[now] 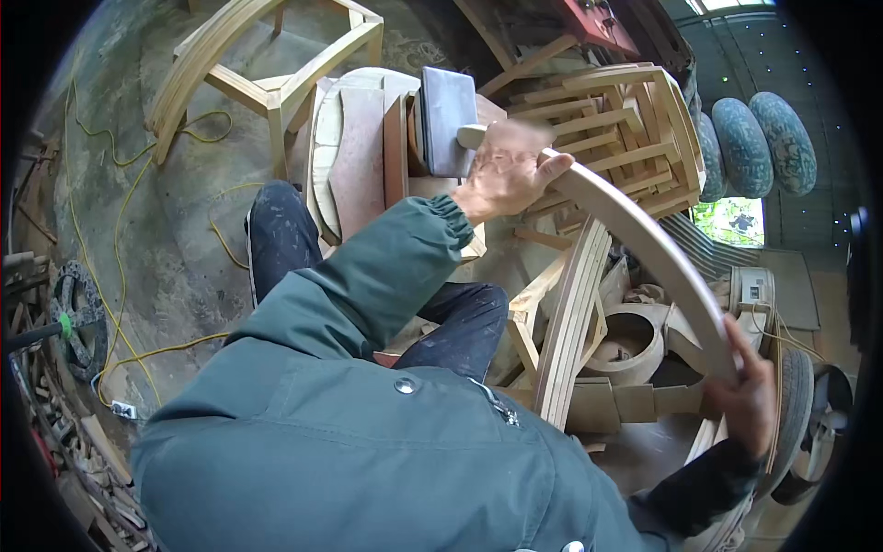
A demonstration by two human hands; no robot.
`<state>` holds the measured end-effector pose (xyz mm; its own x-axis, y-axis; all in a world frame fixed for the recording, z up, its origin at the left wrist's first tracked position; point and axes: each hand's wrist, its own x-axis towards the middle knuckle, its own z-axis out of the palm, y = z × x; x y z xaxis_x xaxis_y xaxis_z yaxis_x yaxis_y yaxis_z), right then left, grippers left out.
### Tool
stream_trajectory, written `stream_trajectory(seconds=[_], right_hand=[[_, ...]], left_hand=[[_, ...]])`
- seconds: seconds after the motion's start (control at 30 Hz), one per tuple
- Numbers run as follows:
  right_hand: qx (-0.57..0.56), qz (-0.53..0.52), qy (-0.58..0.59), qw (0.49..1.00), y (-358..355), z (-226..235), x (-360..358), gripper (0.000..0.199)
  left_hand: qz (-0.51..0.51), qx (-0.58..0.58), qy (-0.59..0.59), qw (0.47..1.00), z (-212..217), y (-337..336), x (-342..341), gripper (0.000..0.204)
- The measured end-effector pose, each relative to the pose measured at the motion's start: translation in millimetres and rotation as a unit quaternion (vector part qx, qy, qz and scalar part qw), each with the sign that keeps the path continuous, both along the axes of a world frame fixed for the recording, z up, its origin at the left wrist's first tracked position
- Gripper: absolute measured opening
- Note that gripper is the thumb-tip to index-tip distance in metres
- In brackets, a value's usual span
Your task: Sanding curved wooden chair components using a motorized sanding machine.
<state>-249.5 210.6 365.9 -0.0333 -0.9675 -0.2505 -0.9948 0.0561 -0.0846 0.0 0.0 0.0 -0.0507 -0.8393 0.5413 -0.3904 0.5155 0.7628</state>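
I hold a long curved wooden piece (pixel 648 230) in both hands, out to my right. Around its upper end my left hand (pixel 510 166) is closed, slightly blurred. A short rounded tip of wood shows past that hand, close against a grey flat-faced pad (pixel 448 121); whether they touch I cannot tell. My right hand (pixel 747 391), smeared by motion, wraps the lower end of the curved piece. Beside the pad stand a brown upright board (pixel 395 152) and pale shaped wooden panels (pixel 354 147).
A wooden frame (pixel 317 69) stands at far left. Stacked wooden frames (pixel 625 120) rise behind the left hand. Bundled curved strips (pixel 572 322) lean right of my knee. A yellow cord (pixel 115 267) crosses the floor. At right are a round drum-like casing (pixel 635 345) and a tyre (pixel 793 405).
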Motion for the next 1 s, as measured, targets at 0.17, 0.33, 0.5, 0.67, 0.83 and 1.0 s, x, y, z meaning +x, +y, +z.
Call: stream_trajectory(seconds=[0.17,0.33,0.5,0.67,0.83,1.0], right_hand=[[-0.01,0.031,0.076,0.997,-46,54,41,0.094],[-0.054,0.07,0.153,0.984,-1,48,20,0.084],[-0.075,0.111,0.055,0.989,65,-85,-30,0.076],[-0.023,0.084,-0.086,0.993,117,-240,-58,0.085],[-0.025,0.073,-0.102,0.992,78,-310,-21,0.073],[-0.048,0.1,-0.143,0.984,-24,-341,31,0.066]], left_hand=[[0.023,0.056,0.05,0.997,11,8,2,0.096],[0.011,-0.018,0.116,0.993,7,32,8,0.091],[-0.007,-0.051,0.107,0.993,8,50,-1,0.079],[-0.043,-0.104,-0.056,0.992,-34,43,-1,0.058],[0.018,-0.05,-0.101,0.993,-50,18,17,0.067],[0.006,0.033,-0.106,0.994,-54,18,30,0.08]])
